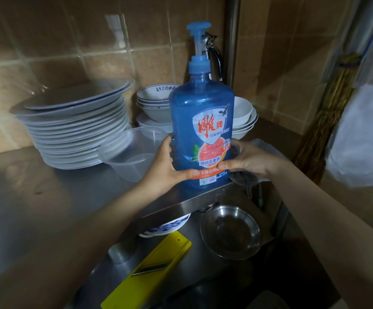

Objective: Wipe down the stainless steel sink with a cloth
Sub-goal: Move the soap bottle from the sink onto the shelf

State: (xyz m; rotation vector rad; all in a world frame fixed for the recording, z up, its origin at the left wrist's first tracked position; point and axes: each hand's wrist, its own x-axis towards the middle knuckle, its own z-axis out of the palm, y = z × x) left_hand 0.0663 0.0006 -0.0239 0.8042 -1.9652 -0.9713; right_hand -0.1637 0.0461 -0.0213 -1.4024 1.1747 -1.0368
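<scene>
Blue see-through plastic fills the middle of the view: a tall pump bottle of dish soap (201,121) stands upright with its base at the back ledge of the stainless steel sink (181,204). Both hands hold it low down. The left hand (165,168) wraps its fingers (169,145) round the bottle's left side, thumb across the label. The right hand (248,159) grips the right side the same way.

A dark crumpled thing (245,177), possibly the cloth, lies on the ledge just under the right hand.

In the sink basin sit a steel bowl (230,233), a yellow slicer (149,268) and a blue-and-white dish (167,226), the dish partly hidden under the ledge.

On the steel bench (36,197) to the left are a stack of white plates (76,126) and a clear plastic tub (132,152). White bowls (156,101) are stacked behind the bottle.
</scene>
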